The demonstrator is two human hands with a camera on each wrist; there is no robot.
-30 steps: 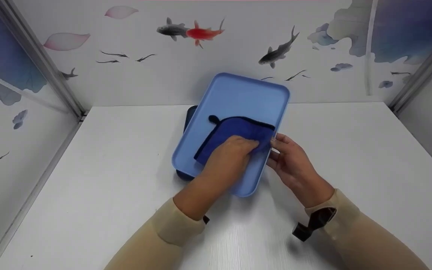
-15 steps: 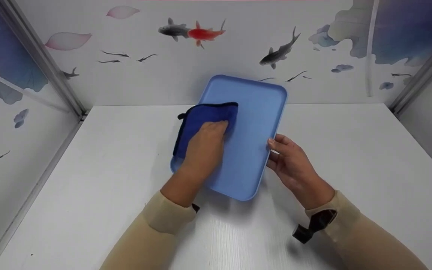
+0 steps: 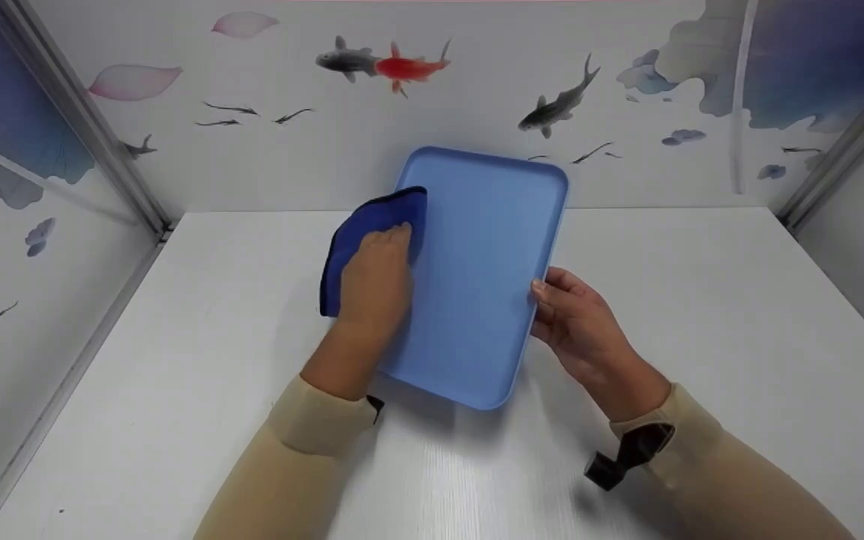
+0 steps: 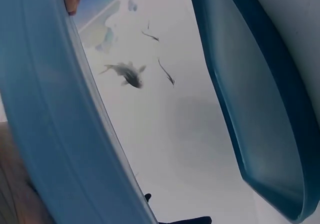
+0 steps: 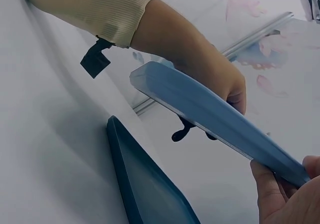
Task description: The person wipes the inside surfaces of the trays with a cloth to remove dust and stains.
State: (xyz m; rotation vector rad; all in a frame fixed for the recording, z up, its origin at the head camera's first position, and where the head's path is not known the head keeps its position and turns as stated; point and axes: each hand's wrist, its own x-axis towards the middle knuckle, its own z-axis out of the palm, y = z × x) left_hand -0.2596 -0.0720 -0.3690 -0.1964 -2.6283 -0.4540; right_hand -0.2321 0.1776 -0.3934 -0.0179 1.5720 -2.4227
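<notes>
In the head view my left hand [image 3: 379, 285] grips a blue cleaning cloth [image 3: 357, 240] with black edging and holds it over the left edge of a light blue tray [image 3: 484, 285]. Part of the cloth hangs out past that edge. My right hand [image 3: 582, 322] pinches the tray's right rim, thumb on top and fingers beneath. The tray is tilted and raised off the table. From the right wrist view, the cloth's dark loop [image 5: 181, 133] shows below the tray's edge. A second, darker blue tray [image 4: 260, 98] lies underneath, hidden in the head view.
A white table [image 3: 177, 360] carries the darker tray. Behind it stands a white wall panel [image 3: 252, 165] printed with fish and petals. Side panels with metal frame posts [image 3: 102, 135] bound the space. A small black camera [image 3: 606, 469] sticks out from the right wrist.
The cloth has slid leftward across the tray with my left hand, from its right half to past its left edge. The tray has shifted slightly left; my right hand keeps its grip.
</notes>
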